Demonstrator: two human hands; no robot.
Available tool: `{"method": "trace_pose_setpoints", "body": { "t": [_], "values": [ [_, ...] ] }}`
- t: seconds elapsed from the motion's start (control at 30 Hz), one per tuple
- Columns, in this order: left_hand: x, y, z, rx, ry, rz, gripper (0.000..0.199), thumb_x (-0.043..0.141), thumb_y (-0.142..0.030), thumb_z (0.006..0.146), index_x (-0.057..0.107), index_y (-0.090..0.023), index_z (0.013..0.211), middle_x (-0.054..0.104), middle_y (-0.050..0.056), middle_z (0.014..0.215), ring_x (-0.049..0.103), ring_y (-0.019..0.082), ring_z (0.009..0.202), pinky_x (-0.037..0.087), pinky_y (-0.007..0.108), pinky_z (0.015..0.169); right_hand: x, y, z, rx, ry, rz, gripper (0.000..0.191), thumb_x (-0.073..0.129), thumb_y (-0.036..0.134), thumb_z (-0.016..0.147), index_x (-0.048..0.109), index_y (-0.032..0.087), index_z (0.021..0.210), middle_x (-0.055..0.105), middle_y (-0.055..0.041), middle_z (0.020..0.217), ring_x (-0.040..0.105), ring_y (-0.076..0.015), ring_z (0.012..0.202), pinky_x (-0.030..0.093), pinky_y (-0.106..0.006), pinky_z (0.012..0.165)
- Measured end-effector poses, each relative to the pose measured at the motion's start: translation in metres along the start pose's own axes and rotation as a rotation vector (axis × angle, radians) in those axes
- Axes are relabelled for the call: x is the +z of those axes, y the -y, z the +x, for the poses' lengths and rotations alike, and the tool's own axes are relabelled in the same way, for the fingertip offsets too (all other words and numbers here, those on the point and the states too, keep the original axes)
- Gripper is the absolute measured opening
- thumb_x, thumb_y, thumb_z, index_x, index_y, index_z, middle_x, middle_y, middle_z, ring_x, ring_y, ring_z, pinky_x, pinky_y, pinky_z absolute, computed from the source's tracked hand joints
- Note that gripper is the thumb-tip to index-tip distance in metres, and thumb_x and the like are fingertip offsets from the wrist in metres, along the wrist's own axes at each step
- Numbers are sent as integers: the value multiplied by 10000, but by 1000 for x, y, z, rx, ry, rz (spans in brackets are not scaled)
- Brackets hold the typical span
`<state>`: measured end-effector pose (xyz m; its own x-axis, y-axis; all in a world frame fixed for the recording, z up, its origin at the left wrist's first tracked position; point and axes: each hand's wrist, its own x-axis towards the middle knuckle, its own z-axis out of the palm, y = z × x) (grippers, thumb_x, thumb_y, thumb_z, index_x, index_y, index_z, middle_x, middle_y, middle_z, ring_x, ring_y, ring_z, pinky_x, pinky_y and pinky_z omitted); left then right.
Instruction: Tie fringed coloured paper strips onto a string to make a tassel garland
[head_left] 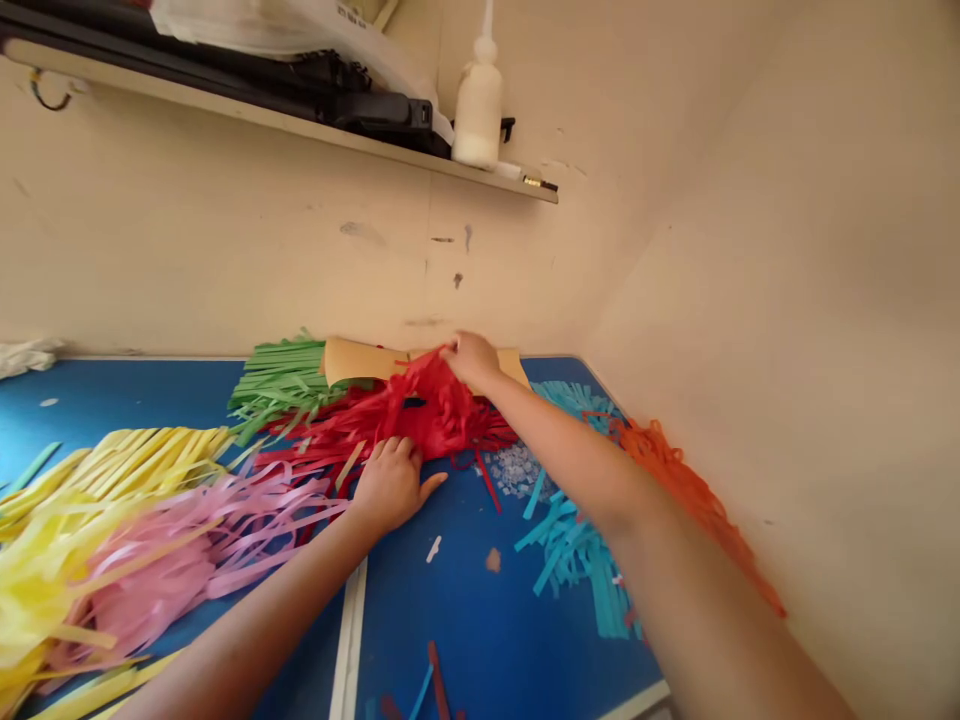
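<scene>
At the back of the blue table lies a tangled heap of red paper strips point(435, 420). My right hand point(471, 360) pinches the top of the red strips and holds part of them raised. On the front edge of the same heap rests my left hand point(394, 482), palm down, its thumb stretched out to the right and its other fingers over the strips. Behind the red heap is a tan paper piece point(360, 361), partly covered by the strips and my right hand. Green strips point(289, 375) lie at its left end.
Yellow strips point(142, 460) and pink strips point(180, 560) spread over the left side. Blue strips point(577, 550) and orange strips point(690, 490) lie on the right by the wall. A shelf point(300, 125) above holds a white bottle point(478, 115). Small scraps dot the blue table point(465, 610).
</scene>
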<state>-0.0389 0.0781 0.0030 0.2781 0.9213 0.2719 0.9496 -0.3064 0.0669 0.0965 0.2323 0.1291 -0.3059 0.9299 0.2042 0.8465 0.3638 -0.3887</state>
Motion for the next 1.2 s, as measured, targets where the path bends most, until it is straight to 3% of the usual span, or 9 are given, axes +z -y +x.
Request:
{"method": "trace_pose_setpoints", "body": {
  "t": [0.17,0.33,0.4,0.47,0.6,0.73,0.93,1.1,1.2],
  "values": [
    [7,-2,7,-35,-41,2,641,413,-650,902,668,-98,1106,619,271,1259,555,422,1182,426,562,946,-86,42,-10,-311,-638,5,278,336,256,1041,560,152,1168,607,-105,1172,540,-220,1140,354,-413,1031],
    [-40,-19,-60,48,-170,-28,397,456,-465,942,700,-160,1012,722,172,1061,666,294,957,466,477,924,-58,43,-138,-914,-405,-292,323,303,171,1031,618,200,962,660,-32,834,575,-176,811,399,-371,849],
    [-63,-38,-108,212,-243,-83,291,473,-352,943,683,-248,772,724,25,749,643,167,672,498,325,776,-12,27,-202,-891,-350,-304,267,370,134,988,613,182,887,643,-32,746,553,-171,709,376,-342,695],
    [-78,-59,-145,517,-321,-160,179,530,-222,905,684,-264,987,753,12,902,672,171,850,472,329,899,35,10,-256,-832,-250,-269,202,428,152,953,602,184,855,639,-31,723,525,-177,638,326,-345,604],
    [-75,-85,-164,305,-378,-169,322,436,-130,886,625,-189,1140,740,82,1046,670,227,920,395,415,907,85,-2,-320,-731,-158,-163,162,458,170,942,604,203,879,674,-33,784,521,-180,613,301,-349,577],
    [-53,-83,-154,247,-208,-78,283,467,-85,857,662,-214,1017,747,26,920,679,225,817,361,434,890,79,1,-334,-652,-86,-140,148,480,201,948,613,169,892,682,-37,779,572,-180,693,332,-361,640],
    [-43,-74,-164,205,-100,2,206,545,-65,816,677,-219,850,747,29,914,677,249,854,369,452,909,50,-13,-325,-284,74,-182,575,558,716,821,667,180,999,713,-120,990,579,-297,925,405,-429,784],
    [-34,-70,-169,207,-161,19,249,490,-59,854,676,-220,898,756,31,990,677,258,914,376,461,917,26,-37,-326,118,-272,-257,385,552,465,927,658,169,1149,663,-197,1192,572,-360,1040,388,-482,834],
    [-30,-67,-164,313,-198,-39,253,442,-55,886,649,-199,886,751,57,1058,677,235,1000,370,429,953,28,-32,-328,-188,-231,-98,400,584,415,898,609,202,1236,652,-145,1262,579,-313,1111,371,-475,938]
  ]
}}
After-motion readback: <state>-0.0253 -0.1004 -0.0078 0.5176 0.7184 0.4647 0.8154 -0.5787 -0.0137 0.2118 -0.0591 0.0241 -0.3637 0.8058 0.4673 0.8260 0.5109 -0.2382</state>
